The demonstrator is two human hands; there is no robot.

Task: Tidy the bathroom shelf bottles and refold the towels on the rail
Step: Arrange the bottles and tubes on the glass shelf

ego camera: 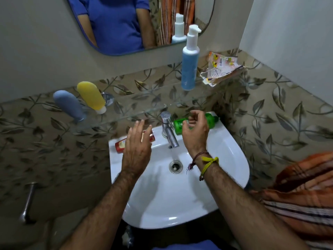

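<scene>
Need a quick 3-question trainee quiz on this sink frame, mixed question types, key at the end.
1. True or false: the blue pump bottle stands upright on the glass shelf.
2. How many bottles lie on the sink rim?
3. The right hand hovers over: A) red bottle B) green bottle C) yellow bottle

Key: 1 true; 2 two; 3 B

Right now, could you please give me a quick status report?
Both hands open: left hand over red bottle, right hand over green bottle. Both bottles lying on sink rim. Tap between them.
</scene>
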